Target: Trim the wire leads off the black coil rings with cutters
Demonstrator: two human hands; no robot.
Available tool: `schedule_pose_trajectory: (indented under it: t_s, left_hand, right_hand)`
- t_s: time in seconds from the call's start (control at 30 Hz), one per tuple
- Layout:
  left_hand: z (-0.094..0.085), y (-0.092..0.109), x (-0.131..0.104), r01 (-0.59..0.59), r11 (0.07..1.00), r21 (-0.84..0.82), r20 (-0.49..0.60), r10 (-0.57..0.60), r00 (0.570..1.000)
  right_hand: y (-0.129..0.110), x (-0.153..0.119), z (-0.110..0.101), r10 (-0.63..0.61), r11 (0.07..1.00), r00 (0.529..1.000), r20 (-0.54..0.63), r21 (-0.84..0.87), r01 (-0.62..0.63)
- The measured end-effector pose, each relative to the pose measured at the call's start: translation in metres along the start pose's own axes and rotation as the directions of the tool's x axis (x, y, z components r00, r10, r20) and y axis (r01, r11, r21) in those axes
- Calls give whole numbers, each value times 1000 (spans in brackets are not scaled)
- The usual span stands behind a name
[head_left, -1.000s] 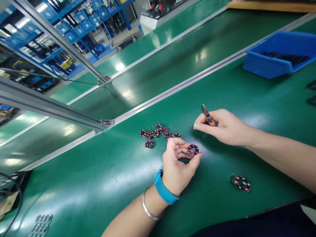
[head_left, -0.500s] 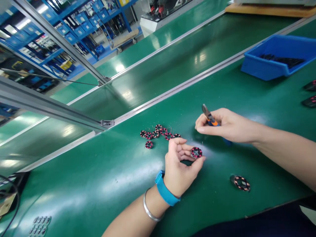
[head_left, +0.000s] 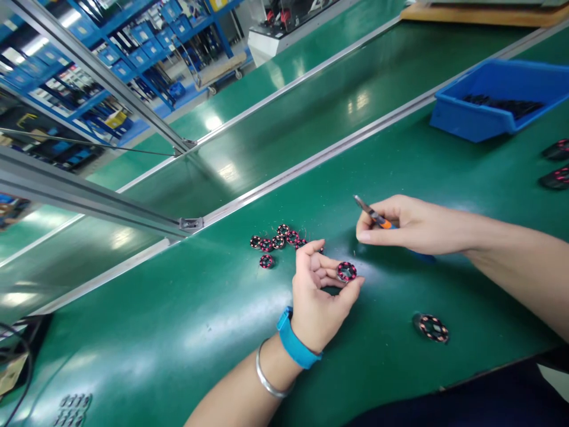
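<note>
Between thumb and fingers, my left hand (head_left: 317, 296) pinches a small motor stator (head_left: 347, 271), a ring with dark and pink windings. A blue band and a metal bangle circle that wrist. To the right, my right hand (head_left: 400, 224) is closed around orange-and-blue cutting pliers (head_left: 376, 214), whose metal jaws point up and left, apart from the stator. Several similar stators (head_left: 278, 242) lie in a cluster behind my left hand, which partly covers them. One stator (head_left: 267, 261) sits just in front of that cluster. Nearer to me on the right lies another stator (head_left: 431, 328) with copper-coloured windings.
A blue bin (head_left: 473, 121) holding dark parts stands at the back right, with dark pink-marked pieces (head_left: 555, 177) near the right edge. Small metal parts (head_left: 73, 409) lie at the lower left. An aluminium post (head_left: 89, 193) rises at the left from the green table (head_left: 178, 320).
The pliers have tilted flatter, their jaws pointing more to the left, and my right hand has moved slightly right. My left hand still holds the stator, shifted a little left.
</note>
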State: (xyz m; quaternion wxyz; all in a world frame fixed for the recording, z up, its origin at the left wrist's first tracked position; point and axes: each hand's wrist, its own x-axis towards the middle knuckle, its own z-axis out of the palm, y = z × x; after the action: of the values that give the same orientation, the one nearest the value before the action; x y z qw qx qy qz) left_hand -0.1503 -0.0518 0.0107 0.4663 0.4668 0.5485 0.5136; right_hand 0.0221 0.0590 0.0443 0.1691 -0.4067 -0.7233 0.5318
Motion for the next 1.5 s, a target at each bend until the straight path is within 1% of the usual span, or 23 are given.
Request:
schedule_pose_trajectory:
  t_s: [0.07,0.1,0.17,0.23,0.3,0.37,0.47,0.57,0.7,0.9,1.0,1.07,1.1,1.17,1.2,1.23,1.3,1.37,1.43,1.5]
  left_hand:
    - [0,0,1,-14,1000,3,-19,14,1000]
    - [0,0,1,-22,1000,6,-22,22,1000]
    - [0,1,2,-39,999,10,-25,40,999]
    - [0,1,3,-43,999,7,-35,44,998]
    - [0,1,4,-25,1000,-3,-47,25,999]
    - [-1,1,5,9,1000,-16,-50,-10,999]
    - [-1,1,6,62,997,-37,-41,-64,997]
    - [-1,3,6,106,993,-60,-54,-109,993]
    - [0,5,6,144,986,-83,-71,-150,986]
    - [0,5,5,148,986,-81,-64,-153,986]
    - [0,5,5,139,987,-86,-61,-144,988]
    - [0,5,5,146,984,-98,-54,-152,987]
    - [1,5,5,159,982,-106,-46,-165,985]
    - [1,5,5,197,973,-121,-18,-201,979]
    - [1,5,6,216,968,-125,0,-218,976]
    - [1,5,6,231,965,-127,18,-231,973]
    - [1,5,6,245,961,-126,46,-242,969]
    - [1,4,6,250,960,-124,64,-244,968]
    - [1,4,5,255,959,-122,81,-246,966]
    - [0,3,5,255,960,-118,96,-245,965]
  right_hand:
    - [-1,-4,1,11,998,991,132,-67,-2]
    - [-2,-6,5,1,996,985,170,-91,15]
    - [-4,-6,13,-38,991,982,184,-115,60]
    - [-4,-4,17,-77,988,990,117,-125,92]
    - [-2,1,15,-86,991,996,-2,-107,86]
    - [2,5,8,-62,997,993,-105,-45,58]
    - [8,9,-2,-19,998,985,-171,57,29]
    - [11,11,-6,21,991,981,-194,132,4]
    - [12,12,-5,61,981,979,-193,193,-23]
    - [11,12,-4,45,978,983,-178,208,-7]
    - [11,12,-5,48,983,987,-155,185,-19]
    - [10,11,-8,50,991,994,-98,125,-37]
    - [10,10,-10,50,995,998,-44,86,-46]
    - [6,5,-15,64,998,992,112,3,-65]
    - [3,2,-18,79,997,976,202,-33,-74]
    - [-1,-1,-21,100,994,952,289,-62,-85]
    - [-8,-8,-24,148,988,887,437,-114,-108]
    - [-15,-14,-24,200,978,819,538,-166,-129]
    - [-18,-16,-20,248,965,770,588,-218,-144]
    - [-18,-14,-14,295,950,744,600,-267,-161]
